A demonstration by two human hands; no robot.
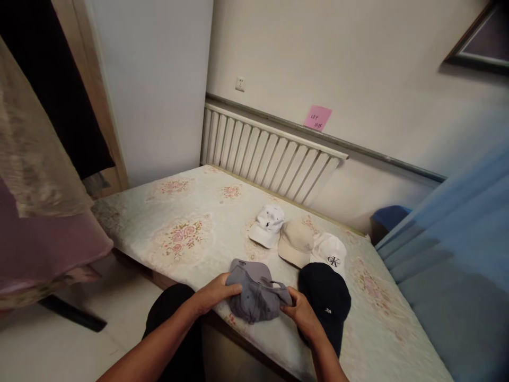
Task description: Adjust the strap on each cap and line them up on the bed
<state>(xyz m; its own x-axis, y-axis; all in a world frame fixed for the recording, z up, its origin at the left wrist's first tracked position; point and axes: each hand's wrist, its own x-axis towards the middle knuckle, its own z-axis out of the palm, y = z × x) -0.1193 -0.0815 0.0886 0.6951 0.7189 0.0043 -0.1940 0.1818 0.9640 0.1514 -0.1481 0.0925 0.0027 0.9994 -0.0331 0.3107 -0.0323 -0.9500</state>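
Note:
Between my two hands is a grey baseball cap, held over the near edge of the bed, its brim pointing away from me and the strap opening toward the right. My left hand grips its left side, thumb on top. On the right side, my right hand pinches the cap's edge near the strap. A black cap lies just right of my right hand, partly behind my forearm. Farther back rest a white cap with a small dark logo, a beige cap and a white cap with dark letters.
The caps lie on a bed with a floral cover. A white radiator runs along the wall behind it, below a pink note. Blue curtains hang at the right, and clothes hang at the left.

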